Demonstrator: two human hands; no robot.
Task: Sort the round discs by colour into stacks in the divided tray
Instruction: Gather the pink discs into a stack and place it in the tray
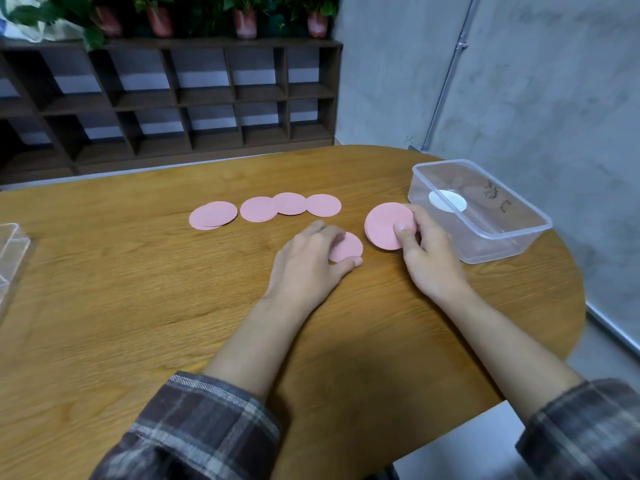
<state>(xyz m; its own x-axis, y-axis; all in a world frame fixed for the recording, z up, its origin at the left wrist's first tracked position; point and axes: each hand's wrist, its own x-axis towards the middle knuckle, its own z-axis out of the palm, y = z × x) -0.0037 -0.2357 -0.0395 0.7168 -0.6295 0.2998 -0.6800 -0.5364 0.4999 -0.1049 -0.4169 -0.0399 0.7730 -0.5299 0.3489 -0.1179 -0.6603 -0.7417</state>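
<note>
The left hand [311,261] rests on the worktop [138,289] with its fingers curved over a single pink disc [349,249] and the thumb against the near edge of that disc. The right hand [427,252] grips a stack of pink discs [384,225], thumb on the top face, fingers behind the far edge. The stack is tilted, its lower edge at the worktop, just right of the single disc. A row of pink discs [289,203] lies flat beyond both hands, some overlapping. A clear container [498,249] stands just right of the right hand, with a white disc [446,200] inside. A clear tray [12,244] is partly visible at the left edge; its compartments cannot be made out.
</note>
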